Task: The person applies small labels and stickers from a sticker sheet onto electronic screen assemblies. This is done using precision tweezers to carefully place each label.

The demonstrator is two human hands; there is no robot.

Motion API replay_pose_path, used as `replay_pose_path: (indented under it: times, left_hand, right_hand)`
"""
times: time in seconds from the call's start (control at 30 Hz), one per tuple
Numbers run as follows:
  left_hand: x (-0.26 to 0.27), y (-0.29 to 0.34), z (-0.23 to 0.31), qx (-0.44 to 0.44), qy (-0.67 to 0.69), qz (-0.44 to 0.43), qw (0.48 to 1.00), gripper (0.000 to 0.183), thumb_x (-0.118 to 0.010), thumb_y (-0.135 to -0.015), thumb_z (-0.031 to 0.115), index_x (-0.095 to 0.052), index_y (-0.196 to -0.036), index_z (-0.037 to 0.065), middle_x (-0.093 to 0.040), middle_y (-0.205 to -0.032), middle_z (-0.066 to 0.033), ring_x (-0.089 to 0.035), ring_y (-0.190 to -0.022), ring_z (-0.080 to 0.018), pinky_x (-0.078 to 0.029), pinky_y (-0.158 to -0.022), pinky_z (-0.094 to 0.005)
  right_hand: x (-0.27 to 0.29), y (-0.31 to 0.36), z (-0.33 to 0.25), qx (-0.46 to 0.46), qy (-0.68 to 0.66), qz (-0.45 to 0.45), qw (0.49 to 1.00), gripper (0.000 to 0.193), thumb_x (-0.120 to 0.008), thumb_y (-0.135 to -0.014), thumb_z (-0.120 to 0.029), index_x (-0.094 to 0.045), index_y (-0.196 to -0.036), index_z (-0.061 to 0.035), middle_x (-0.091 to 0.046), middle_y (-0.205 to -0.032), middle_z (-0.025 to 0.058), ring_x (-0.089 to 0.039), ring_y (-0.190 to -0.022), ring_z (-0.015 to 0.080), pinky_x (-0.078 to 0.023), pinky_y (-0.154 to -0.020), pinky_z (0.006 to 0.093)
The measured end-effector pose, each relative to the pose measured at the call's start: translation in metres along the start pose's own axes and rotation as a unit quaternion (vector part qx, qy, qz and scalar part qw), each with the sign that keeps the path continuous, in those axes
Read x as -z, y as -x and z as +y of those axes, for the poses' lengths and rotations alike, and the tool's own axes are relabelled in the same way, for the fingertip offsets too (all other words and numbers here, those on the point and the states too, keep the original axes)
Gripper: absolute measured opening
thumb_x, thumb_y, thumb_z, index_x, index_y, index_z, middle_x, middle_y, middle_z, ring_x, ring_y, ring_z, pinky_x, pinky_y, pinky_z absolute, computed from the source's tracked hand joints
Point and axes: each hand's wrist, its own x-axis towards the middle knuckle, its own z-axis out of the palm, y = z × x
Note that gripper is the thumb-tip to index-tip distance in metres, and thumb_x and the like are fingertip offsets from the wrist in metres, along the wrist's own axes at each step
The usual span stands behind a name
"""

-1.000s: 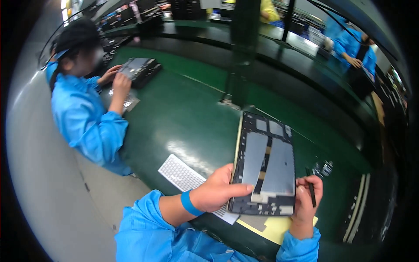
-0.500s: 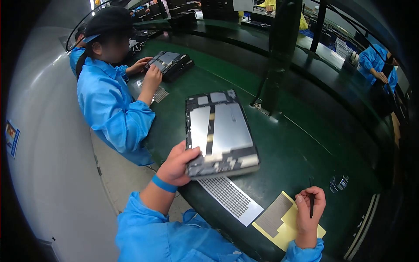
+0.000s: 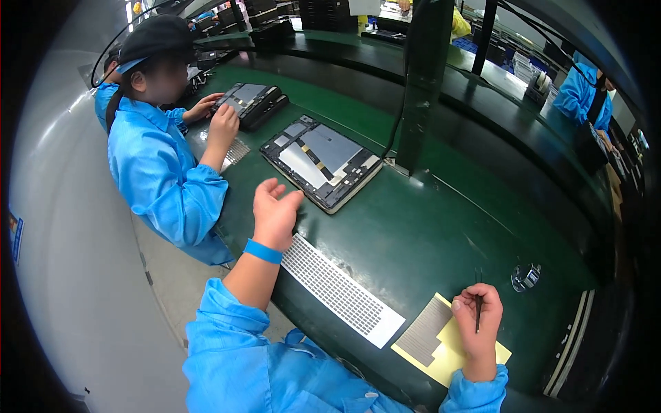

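An opened tablet (image 3: pixel 280 157), its silver and black inner side facing up, lies flat on the green table, left of the middle. My left hand (image 3: pixel 275 215), with a blue band at the wrist, is just in front of its near left edge, fingers apart and nothing in them. My right hand (image 3: pixel 478 318) is closed around black tweezers (image 3: pixel 478 303), whose tips point away from me. Under and beside that hand lies a yellow sheet (image 3: pixel 451 350) with rows of small grey strips. A white sheet (image 3: pixel 341 292) with a grid of small grey pieces lies between my hands.
At the left a co-worker (image 3: pixel 162 168) in blue works on a stack of similar tablets (image 3: pixel 256 110). A black post (image 3: pixel 418 103) rises beyond my tablet. A small clear and dark object (image 3: pixel 526 277) lies right of my tweezers. Another person (image 3: pixel 580 96) is at the far right.
The tablet has gone from my left hand down onto the table, farther away. My left hand has let go and drawn back slightly. My right hand still holds the tweezers.
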Motion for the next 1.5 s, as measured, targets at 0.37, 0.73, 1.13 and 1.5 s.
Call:
replay_pose_path:
  times: [0.37,0.73,1.13,1.5]
  left_hand:
    - [-0.021,0.033,-0.026,-0.451,-0.531,-0.247,0.674,0.049,-0.069,-0.073,0.021,-0.054,-0.112,-0.006,-0.044,-0.129,-0.0244,-0.039,-0.121,-0.0437,-0.031,-0.104,-0.0475]
    - [-0.008,0.052,-0.033,-0.48,-0.53,-0.267,0.646,0.053,-0.056,-0.085,0.013,-0.038,-0.132,-0.004,-0.033,-0.139,-0.0233,-0.031,-0.129,-0.0382,-0.025,-0.107,-0.044]
    - [-0.07,0.173,-0.015,-0.508,-0.435,-0.592,0.451,0.066,-0.065,-0.075,0.036,-0.045,-0.129,0.002,-0.04,-0.133,-0.0243,-0.037,-0.12,-0.0426,-0.027,-0.101,-0.0508]
    - [-0.069,0.182,-0.017,-0.515,-0.425,-0.585,0.461,0.069,-0.069,-0.071,0.04,-0.049,-0.125,0.001,-0.043,-0.13,-0.0247,-0.038,-0.119,-0.0423,-0.028,-0.1,-0.0508]
  right_hand:
    - [0.009,0.002,0.015,0.11,0.232,-0.029,0.966,0.022,-0.066,-0.076,0.0,-0.056,-0.096,-0.003,-0.055,-0.086,0.0125,-0.058,-0.08,0.0241,-0.048,-0.066,0.0319]
    - [0.078,0.106,-0.079,0.396,0.419,0.109,0.81,0.009,-0.056,-0.08,-0.007,-0.052,-0.087,-0.0041,-0.054,-0.085,0.0145,-0.057,-0.078,0.03,-0.049,-0.065,0.0396]
    - [0.278,0.197,0.022,0.18,-0.062,0.752,0.632,0.016,-0.051,-0.095,-0.025,-0.05,-0.101,-0.01,-0.058,-0.09,0.0029,-0.056,-0.087,0.0143,-0.044,-0.069,0.0276]
    - [0.318,0.184,0.035,0.153,-0.078,0.755,0.633,0.013,-0.049,-0.095,-0.019,-0.054,-0.094,-0.0075,-0.05,-0.078,-0.004,-0.044,-0.071,0.0077,-0.038,-0.064,0.0221]
